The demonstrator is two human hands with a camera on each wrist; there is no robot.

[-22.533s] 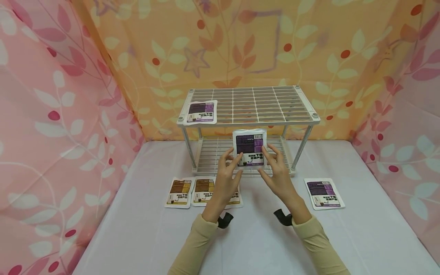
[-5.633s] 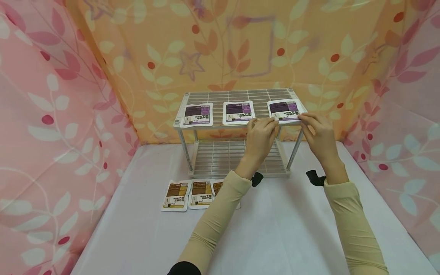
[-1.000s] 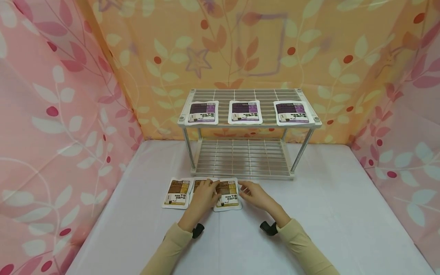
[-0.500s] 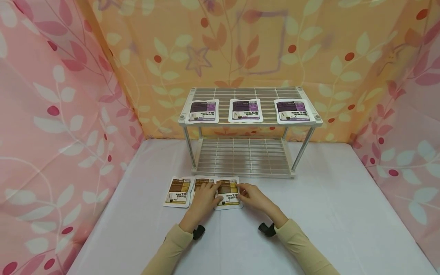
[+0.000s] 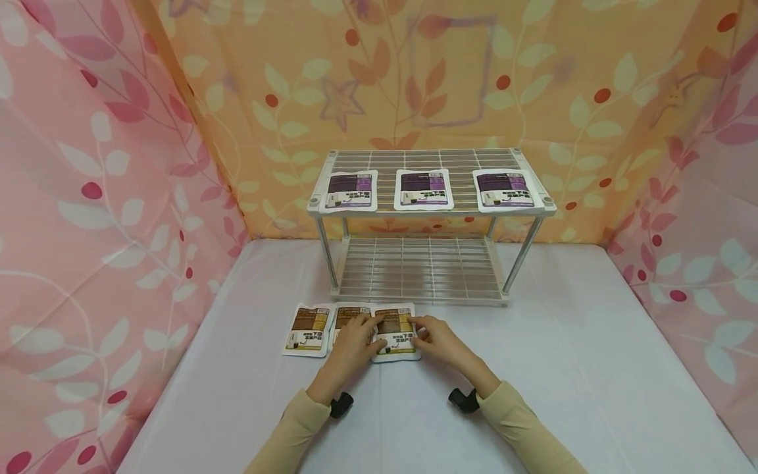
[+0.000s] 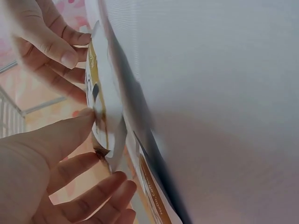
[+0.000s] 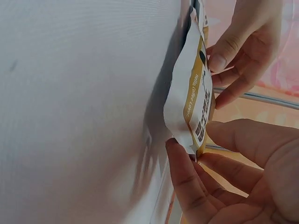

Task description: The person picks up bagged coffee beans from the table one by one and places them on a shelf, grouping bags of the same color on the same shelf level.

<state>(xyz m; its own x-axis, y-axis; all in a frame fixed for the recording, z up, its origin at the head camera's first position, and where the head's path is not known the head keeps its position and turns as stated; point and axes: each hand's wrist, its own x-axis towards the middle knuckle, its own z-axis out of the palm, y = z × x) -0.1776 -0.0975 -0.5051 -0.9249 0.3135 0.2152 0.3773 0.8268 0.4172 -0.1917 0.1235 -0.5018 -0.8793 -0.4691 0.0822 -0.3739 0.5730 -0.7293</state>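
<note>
On counter (image 5: 533,368), rightmost brown packet (image 5: 395,331) now pinched both sides by left hand (image 5: 349,347) and right hand (image 5: 437,340); seemingly lifted off since half-second earlier.

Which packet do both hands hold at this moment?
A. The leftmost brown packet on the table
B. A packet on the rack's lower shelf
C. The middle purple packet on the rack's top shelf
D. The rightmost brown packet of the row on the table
D: the left hand and right hand pinch the two sides of the rightmost brown packet, its edge lifted off the table.
</note>
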